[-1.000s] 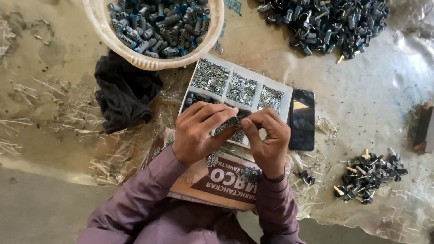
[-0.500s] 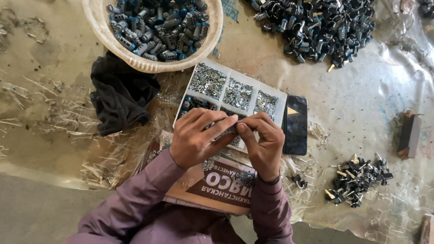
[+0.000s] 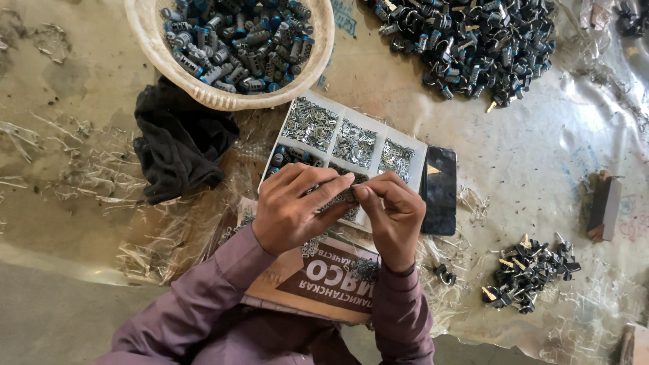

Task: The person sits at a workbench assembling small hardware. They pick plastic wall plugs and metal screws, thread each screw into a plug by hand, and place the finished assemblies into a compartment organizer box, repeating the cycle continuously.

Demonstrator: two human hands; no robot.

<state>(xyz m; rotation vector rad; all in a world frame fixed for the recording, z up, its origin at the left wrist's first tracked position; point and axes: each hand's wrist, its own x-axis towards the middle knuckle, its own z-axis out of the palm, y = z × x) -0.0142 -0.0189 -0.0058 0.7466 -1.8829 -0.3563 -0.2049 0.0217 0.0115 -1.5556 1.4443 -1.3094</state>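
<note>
My left hand (image 3: 294, 206) and my right hand (image 3: 392, 209) meet over a white compartment tray (image 3: 351, 128) filled with small metal parts. Both pinch one small dark part (image 3: 348, 195) between their fingertips, just above the tray's near compartments. The hands cover most of that part and the tray's front row. Purple sleeves run down to the bottom edge. A brown printed cardboard box (image 3: 324, 277) lies under my wrists.
A white woven basket (image 3: 223, 98) of dark and blue cylindrical parts sits at the top left, a black cloth (image 3: 176, 145) below it. A big heap of similar parts (image 3: 466, 44) lies top right, a smaller heap (image 3: 531, 270) lower right. A black phone (image 3: 439, 189) rests beside the tray.
Both hands stay together on the small part, fingers shifting slightly. The view has drifted a little, nothing else has moved.
</note>
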